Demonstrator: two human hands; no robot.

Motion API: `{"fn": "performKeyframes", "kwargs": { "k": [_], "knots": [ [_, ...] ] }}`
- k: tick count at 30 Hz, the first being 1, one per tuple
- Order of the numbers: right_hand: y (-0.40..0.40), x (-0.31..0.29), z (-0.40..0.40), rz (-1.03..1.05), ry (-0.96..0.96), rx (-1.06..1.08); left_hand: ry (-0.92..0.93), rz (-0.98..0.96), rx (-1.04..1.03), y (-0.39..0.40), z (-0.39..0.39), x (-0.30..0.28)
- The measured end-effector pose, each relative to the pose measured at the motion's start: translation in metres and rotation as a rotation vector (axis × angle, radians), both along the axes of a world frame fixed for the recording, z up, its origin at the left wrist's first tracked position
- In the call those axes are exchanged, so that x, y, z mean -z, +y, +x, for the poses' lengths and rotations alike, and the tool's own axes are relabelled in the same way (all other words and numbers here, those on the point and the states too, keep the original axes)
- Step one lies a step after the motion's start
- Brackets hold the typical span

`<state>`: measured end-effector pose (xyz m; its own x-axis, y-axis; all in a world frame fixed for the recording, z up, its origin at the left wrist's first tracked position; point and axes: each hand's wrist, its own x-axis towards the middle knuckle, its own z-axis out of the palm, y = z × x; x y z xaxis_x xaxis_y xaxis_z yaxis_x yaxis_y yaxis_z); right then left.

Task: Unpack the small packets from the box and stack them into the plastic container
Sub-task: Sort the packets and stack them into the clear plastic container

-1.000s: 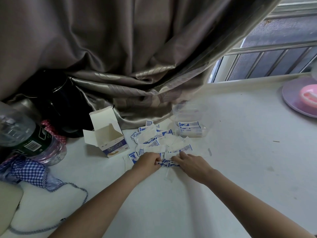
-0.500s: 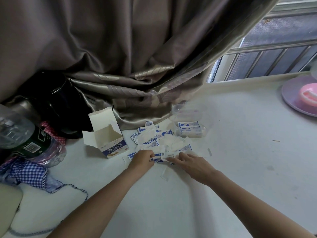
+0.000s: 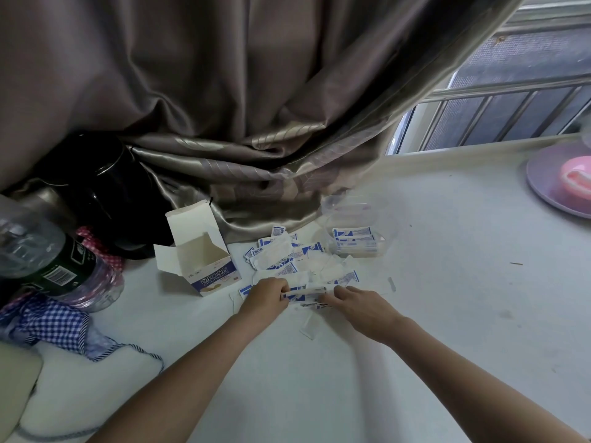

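Since a second before, both hands had slid a little farther into the scattered packets (image 3: 289, 259). The left hand (image 3: 265, 297) and the right hand (image 3: 361, 306) each pinched an end of a small stack (image 3: 303, 295) on the worktop (image 3: 447, 282). The open box (image 3: 204, 263) lay left; the plastic container (image 3: 355, 231), partly filled, sat behind.

Both forearms bare, no sleeves; hands (image 3: 267, 297) ungloved, no rings or watch visible.
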<state>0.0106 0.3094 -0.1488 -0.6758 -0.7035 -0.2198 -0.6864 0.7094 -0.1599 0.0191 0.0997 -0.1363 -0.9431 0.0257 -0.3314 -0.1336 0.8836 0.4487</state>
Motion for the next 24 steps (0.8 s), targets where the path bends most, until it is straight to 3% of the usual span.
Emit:
{"fn": "performKeyframes", "kwargs": {
  "k": [10,18,24],
  "knots": [
    [-0.01,-0.005,0.0,0.11,-0.01,0.016,-0.005,0.097,0.142,0.012,0.001,0.002],
    [-0.002,-0.001,-0.006,0.15,-0.025,0.141,0.085,0.06,0.048,0.0,-0.005,-0.001],
    [0.001,-0.004,-0.012,-0.061,0.199,0.138,0.081,-0.014,-0.022,-0.014,-0.005,0.001]
  ]
}}
